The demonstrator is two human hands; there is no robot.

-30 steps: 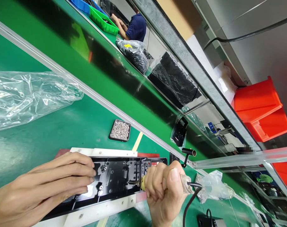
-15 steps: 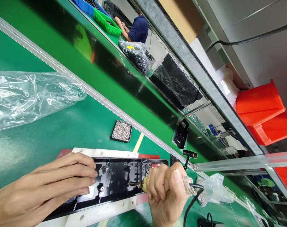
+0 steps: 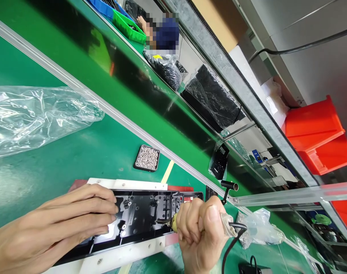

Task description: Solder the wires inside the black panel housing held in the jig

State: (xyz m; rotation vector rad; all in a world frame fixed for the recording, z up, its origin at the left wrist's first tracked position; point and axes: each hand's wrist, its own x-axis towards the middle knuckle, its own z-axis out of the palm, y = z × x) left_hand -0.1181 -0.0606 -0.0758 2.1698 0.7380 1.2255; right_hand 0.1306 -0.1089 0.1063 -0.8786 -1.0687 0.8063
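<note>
Here we are over the black panel, lying long-ways in its white cradle on the green table, down at the near edge of the view. The left hand comes in over the panel's left end. Its fingers are stretched flat and close together, gripping nothing, the tips pressing down on the panel's face. The right hand sits at the panel's right end, fingers curled into a tight fist around a corded tool, thumb on top. The thin metal tip lies low by the panel's near edge, though actual contact is too fine to tell. The black cable trails off to the right of the panel. To do this well, I'd say the flat hand should bear straight down so the panel can't rock in the cradle. Its fingertips want to be well apart from the tip, the tool steady on 1 spot, and the cable slack so it doesn't tug the wrist. Beyond the panel sits 1 small black tray of screws. Far off to the panel's left there's a crumpled clear bag, and to its right, past the fist, a smaller bag.
</note>
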